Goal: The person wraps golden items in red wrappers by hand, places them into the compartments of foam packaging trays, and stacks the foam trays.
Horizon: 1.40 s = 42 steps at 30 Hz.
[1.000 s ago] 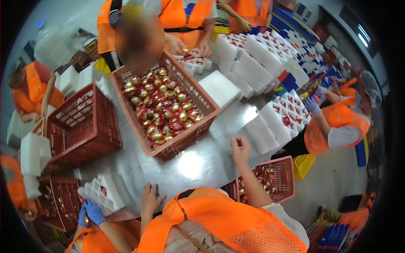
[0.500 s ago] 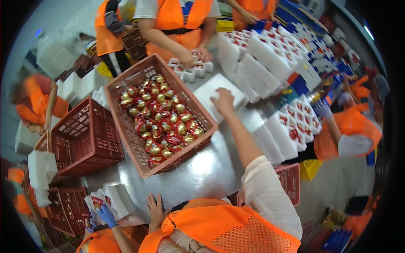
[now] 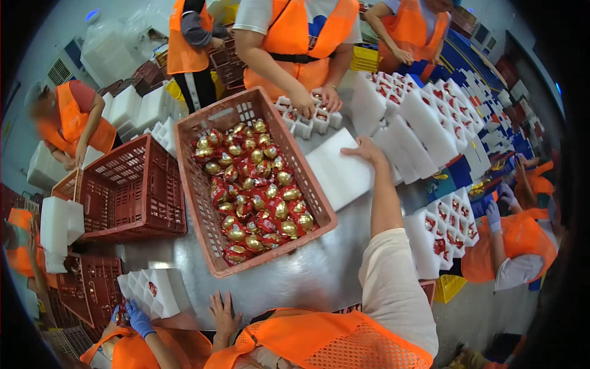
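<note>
My right hand [image 3: 367, 151] reaches across the table, fingers closed over the far right corner of a white foam block [image 3: 340, 171]. The block lies flat against the right side of a red-brown plastic crate [image 3: 253, 184]. Many round sweets in gold and red foil wrappers [image 3: 258, 195] fill the crate's bottom. My left hand [image 3: 225, 313] rests on the near edge of the metal table [image 3: 295, 270], fingers spread and holding nothing.
Across the table a person's hands work at a foam tray [image 3: 310, 120] with cells. Stacked foam trays [image 3: 430, 123] stand at right, another filled tray [image 3: 447, 230] nearer. An empty crate [image 3: 132, 190] is at left. A gloved co-worker's hand [image 3: 140, 320] is beside a foam tray [image 3: 153, 292].
My right hand has gone from lying spread on the foam block to holding its corner. The block has turned and come nearer to me. The view has shifted; my left hand stays on the table.
</note>
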Tool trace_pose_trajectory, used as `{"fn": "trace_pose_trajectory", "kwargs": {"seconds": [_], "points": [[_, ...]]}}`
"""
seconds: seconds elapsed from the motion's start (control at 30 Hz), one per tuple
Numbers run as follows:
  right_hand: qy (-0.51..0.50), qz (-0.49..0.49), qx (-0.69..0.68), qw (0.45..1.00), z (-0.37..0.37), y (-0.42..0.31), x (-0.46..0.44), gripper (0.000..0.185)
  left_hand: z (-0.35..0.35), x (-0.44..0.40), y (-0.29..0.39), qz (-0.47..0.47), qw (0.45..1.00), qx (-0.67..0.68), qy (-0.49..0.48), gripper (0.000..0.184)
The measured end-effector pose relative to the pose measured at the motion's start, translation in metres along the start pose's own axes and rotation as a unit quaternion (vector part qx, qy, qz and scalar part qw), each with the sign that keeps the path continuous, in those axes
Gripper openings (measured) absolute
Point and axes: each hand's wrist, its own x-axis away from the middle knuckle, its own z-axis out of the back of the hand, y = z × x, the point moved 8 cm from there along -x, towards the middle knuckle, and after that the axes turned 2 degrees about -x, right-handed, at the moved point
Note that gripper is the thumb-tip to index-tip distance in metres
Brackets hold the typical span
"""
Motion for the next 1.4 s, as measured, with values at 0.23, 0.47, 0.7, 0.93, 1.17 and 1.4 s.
{"fn": "trace_pose_trajectory", "kwargs": {"seconds": [0.23,0.47,0.7,0.93,1.17,1.4], "points": [[0.324,0.080,-0.047,0.941,0.081,-0.094,0.196,0.081,0.007,-0.004,-0.002,-0.039,0.999,-0.034,0.003,0.080],[0.374,0.226,-0.257,0.862,0.162,-0.098,0.457,0.094,0.146,0.037,0.131,-0.208,0.945,0.242,0.073,0.039],[0.076,0.287,-0.465,0.834,0.061,-0.096,0.485,0.102,0.254,0.100,0.275,-0.498,0.859,0.037,0.110,0.099],[0.099,0.264,-0.244,0.928,-0.089,-0.086,0.429,0.101,0.148,-0.024,0.199,-0.376,0.926,-0.029,-0.004,0.084],[0.115,0.354,0.155,0.915,-0.068,-0.201,0.426,0.119,0.163,-0.010,0.212,-0.348,0.930,-0.117,0.010,0.079],[-0.193,0.321,0.114,0.920,-0.175,-0.205,0.392,0.122,0.135,-0.015,0.162,-0.312,0.948,-0.040,-0.054,0.087]]}}
